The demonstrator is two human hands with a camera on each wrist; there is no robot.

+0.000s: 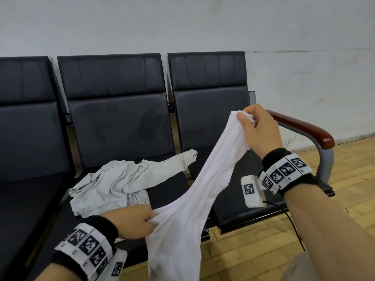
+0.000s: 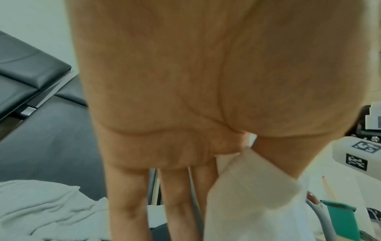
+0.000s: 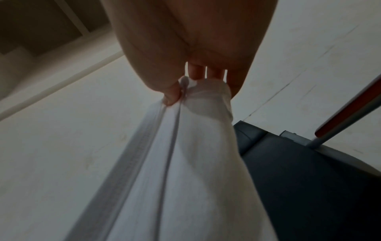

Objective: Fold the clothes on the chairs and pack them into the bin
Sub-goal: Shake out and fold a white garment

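Note:
A white garment (image 1: 205, 179) hangs stretched between my two hands above the right-hand seat. My right hand (image 1: 246, 116) pinches its upper end, raised near the armrest; the right wrist view shows the white garment (image 3: 185, 163) gathered under my thumb and fingers. My left hand (image 1: 151, 219) grips the lower part near the front edge of the seats, with the cloth (image 2: 247, 187) caught between thumb and forefinger. The rest of the white cloth hangs down in front of the seat. A grey garment (image 1: 121, 183) lies crumpled on the middle seat, left of the white one.
A row of black padded chairs (image 1: 113, 118) stands against a white wall. The right end has a red-brown armrest (image 1: 304, 128) on a grey metal frame. Wooden floor (image 1: 253, 256) lies below and to the right. A green object (image 2: 340, 218) shows in the left wrist view.

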